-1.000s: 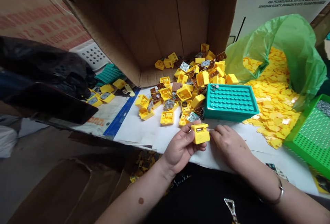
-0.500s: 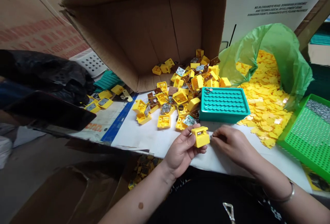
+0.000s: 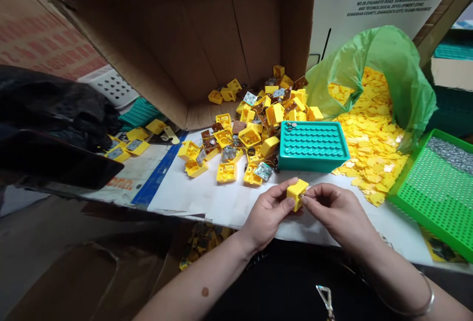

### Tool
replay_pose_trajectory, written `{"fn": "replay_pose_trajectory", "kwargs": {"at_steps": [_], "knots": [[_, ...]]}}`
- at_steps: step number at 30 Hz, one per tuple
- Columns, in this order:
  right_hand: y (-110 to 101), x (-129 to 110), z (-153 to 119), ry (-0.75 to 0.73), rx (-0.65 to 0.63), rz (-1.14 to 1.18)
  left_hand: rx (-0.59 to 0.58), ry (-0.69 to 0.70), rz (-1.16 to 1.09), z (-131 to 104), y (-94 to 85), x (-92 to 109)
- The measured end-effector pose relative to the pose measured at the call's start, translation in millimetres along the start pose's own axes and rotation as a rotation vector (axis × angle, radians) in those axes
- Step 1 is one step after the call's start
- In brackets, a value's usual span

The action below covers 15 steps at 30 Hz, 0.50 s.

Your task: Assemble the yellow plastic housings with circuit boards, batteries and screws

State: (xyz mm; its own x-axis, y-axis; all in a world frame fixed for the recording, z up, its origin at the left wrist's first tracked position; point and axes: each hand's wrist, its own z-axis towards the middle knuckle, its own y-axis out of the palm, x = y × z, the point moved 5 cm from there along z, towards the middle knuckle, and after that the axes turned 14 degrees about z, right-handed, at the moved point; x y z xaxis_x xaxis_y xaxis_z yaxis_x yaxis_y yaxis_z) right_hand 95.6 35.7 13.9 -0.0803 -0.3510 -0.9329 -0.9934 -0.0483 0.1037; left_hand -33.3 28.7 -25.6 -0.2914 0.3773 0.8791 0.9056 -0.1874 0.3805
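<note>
A small yellow plastic casing (image 3: 296, 194) is gripped between the thumb and fingers of my left hand (image 3: 266, 215), just above the white tabletop. Its side, with an opening in it, is turned to the right. My right hand (image 3: 338, 207) pinches at that side, thumb and forefinger pressed together. A tiny dark piece may be between those fingertips, too small to name. Behind my hands stands a teal ridged tray (image 3: 314, 163) with a few small round metal discs (image 3: 291, 125) in its far left corner. Left of the tray lies a heap of open yellow casings (image 3: 249, 136) with wires and circuit boards.
A cardboard box (image 3: 177, 40) lies open behind the heap. To the right, flat yellow pieces (image 3: 384, 163) spill from a green plastic bag (image 3: 414, 69). A green perforated basket (image 3: 428, 193) holds small silvery parts. A dark flat object (image 3: 62, 158) juts in from the left.
My left hand has turned the yellow casing so its opening faces right. My right hand has come from beside the casing to touch it. The view has shifted slightly.
</note>
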Motion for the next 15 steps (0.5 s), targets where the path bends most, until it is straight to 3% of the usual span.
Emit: {"fn": "replay_pose_trajectory", "kwargs": {"at_steps": [5,8,11,13,15], "knots": [[1,4,-1,0.076,-0.014,0.077,-0.032,-0.039,0.033,0,-1.7,-4],[-3,7,0,0.026,0.017,0.035,-0.052,-0.049,0.03,0,-3.8,-1],[-6,14,-1,0.002,0.02,0.065,-0.216,-0.12,0.046,-2,-1.0,-1],[-6,20,-4,0.048,-0.052,0.113,-0.335,-0.174,0.071,-4,2.4,-1],[-9,21,-8,0.062,-0.153,0.123,-0.375,-0.193,0.085,-6,5.2,0]]}}
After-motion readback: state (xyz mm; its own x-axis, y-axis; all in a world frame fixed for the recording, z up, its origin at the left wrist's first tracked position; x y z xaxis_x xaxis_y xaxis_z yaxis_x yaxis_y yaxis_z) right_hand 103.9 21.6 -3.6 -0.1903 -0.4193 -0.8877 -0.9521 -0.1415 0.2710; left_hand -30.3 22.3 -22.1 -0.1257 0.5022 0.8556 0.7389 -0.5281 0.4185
